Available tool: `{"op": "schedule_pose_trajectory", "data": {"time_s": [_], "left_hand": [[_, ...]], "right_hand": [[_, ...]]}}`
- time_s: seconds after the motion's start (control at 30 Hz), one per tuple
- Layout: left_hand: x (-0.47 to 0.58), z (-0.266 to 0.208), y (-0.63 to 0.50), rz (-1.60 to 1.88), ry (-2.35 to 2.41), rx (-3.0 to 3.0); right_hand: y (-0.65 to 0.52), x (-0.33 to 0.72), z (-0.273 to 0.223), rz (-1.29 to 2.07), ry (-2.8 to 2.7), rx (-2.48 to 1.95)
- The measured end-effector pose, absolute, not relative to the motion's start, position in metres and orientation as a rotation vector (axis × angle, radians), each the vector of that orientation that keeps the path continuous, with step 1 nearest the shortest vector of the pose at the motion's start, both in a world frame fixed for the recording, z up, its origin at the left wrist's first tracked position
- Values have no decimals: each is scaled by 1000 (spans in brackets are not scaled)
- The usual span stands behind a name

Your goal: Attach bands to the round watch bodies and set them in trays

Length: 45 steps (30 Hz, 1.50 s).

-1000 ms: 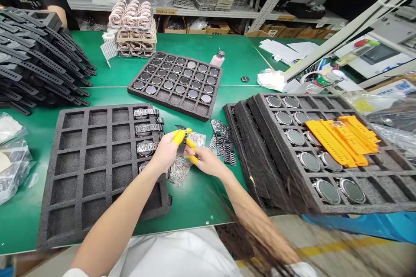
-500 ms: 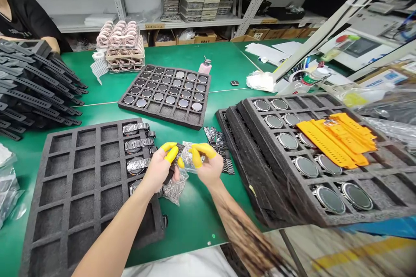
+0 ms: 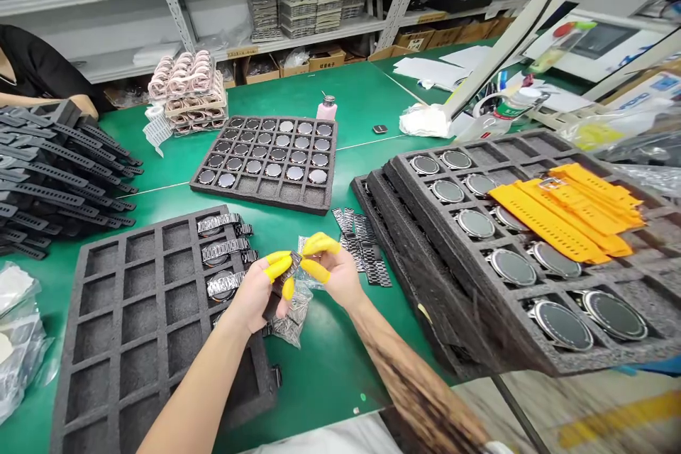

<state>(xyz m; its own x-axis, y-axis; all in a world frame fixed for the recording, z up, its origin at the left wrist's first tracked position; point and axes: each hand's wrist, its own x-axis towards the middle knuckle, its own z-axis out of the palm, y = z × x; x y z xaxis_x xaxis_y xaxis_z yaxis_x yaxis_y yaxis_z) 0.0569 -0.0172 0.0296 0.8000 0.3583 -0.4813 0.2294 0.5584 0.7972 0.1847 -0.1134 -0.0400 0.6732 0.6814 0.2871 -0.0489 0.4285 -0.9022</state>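
My left hand [image 3: 255, 296], wearing yellow finger cots, is closed around a dark metal watch band [image 3: 291, 267] that hangs down into the palm. My right hand [image 3: 340, 273], also in yellow cots, has its fingers pinched at the band's upper end; whatever is between them is too small to make out. Below lies a clear bag of small metal pins [image 3: 294, 323]. Several loose metal link bands [image 3: 367, 248] rest on the table right of my hands. The foam tray [image 3: 114, 326] at left holds watches with metal bands in its right column.
A foam tray of watch faces [image 3: 260, 190] lies farther back. At right, stacked foam trays [image 3: 420, 255] carry watch heads and orange straps [image 3: 564, 216]. Black straps [image 3: 58, 170] are piled at left, near a person in black [image 3: 40, 64]. A pink bottle [image 3: 326, 108] stands behind.
My right fingers have come in from a little apart to meet the end of the watch band. The left hand keeps its hold on the band. The camera view has shifted slightly.
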Motion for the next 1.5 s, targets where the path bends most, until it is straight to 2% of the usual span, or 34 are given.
{"op": "schedule_pose_trajectory", "data": {"time_s": [0.37, 0.47, 0.53, 0.6, 0.7, 0.97, 1.2, 1.37, 1.5], "left_hand": [[49, 42, -20, -131, 499, 1097], [50, 59, 8, -23, 541, 1621], [63, 71, 47, 119, 755, 2140], [88, 77, 97, 67, 1000, 2608], [134, 74, 170, -54, 1165, 2727], [196, 43, 250, -354, 1267, 2753], [185, 50, 242, -43, 1274, 2643], [158, 69, 169, 176, 1110, 2380], [103, 54, 60, 327, 701, 1927]], "right_hand": [[-130, 196, -41, 695, -930, -973], [-138, 202, -35, 725, -738, -908], [-143, 208, -32, 764, -605, -846], [-146, 213, -30, 799, -524, -800], [-146, 218, -30, 828, -495, -781], [-141, 223, -34, 856, -364, -693], [-141, 215, -34, 1045, -337, -593], [-135, 207, -33, 1107, -325, -582], [-131, 193, -34, 1134, -384, -642]]}}
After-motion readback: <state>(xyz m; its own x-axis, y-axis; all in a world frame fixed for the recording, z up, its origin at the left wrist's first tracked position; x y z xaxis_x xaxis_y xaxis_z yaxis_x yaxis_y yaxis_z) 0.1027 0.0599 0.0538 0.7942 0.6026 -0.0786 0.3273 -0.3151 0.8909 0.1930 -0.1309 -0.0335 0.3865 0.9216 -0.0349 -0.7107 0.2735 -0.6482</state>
